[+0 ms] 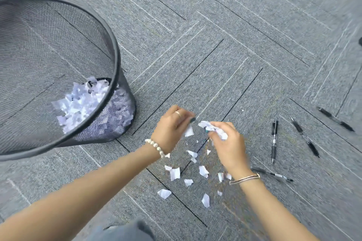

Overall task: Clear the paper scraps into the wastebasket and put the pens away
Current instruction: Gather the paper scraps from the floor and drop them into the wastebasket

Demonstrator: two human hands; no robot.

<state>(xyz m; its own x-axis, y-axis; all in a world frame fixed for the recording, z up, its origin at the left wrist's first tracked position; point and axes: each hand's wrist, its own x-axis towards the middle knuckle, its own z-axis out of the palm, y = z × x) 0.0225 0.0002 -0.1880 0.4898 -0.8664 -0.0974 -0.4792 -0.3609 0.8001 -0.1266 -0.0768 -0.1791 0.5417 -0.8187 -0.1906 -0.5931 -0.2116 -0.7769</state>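
Gathering paper scraps (175,173) off the carpet (235,45)
Your right hand (229,145) clutched a scrap wad; your left hand (172,127) pinched one piece.

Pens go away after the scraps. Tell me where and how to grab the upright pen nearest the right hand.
Pinch the pen at mid-barrel, coming straight down from above. It lies flat on the carpet, pointing away from the person, with bare floor on both long sides, so thumb and finger can close across its width. The right hand is nearest but still holds paper scraps.
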